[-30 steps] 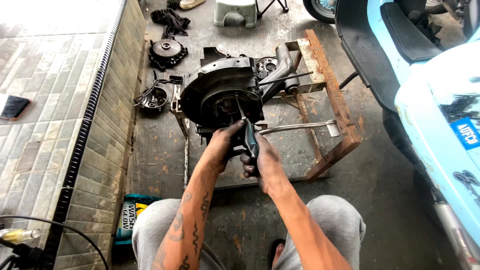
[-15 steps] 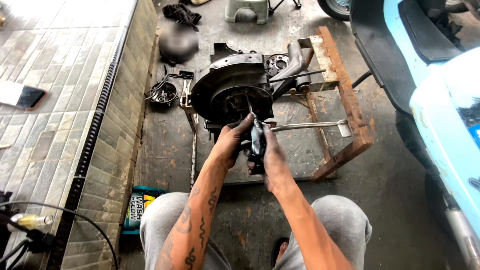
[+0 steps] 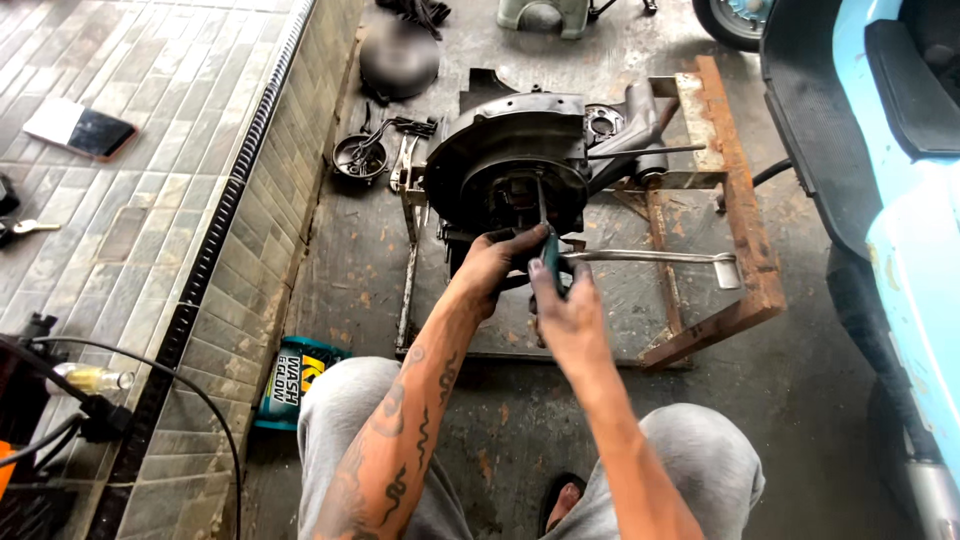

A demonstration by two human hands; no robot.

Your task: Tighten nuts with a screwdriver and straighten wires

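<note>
A dark, greasy scooter engine sits on a rusty metal stand on the concrete floor. Both hands hold one green-handled screwdriver, its shaft pointing up into the round open face of the engine. My right hand wraps the handle from below. My left hand grips beside it, fingers near the engine's lower rim. A long chrome lever runs from the engine to the right, just behind my hands.
A light blue scooter body stands at the right. Loose engine parts and a round dark cover lie left of the engine. A blue pouch lies by my left knee. A phone rests on the tiled ledge.
The view has shifted slightly, and the hands and screwdriver stay at the engine's face, with the tip now a little higher in the opening.
</note>
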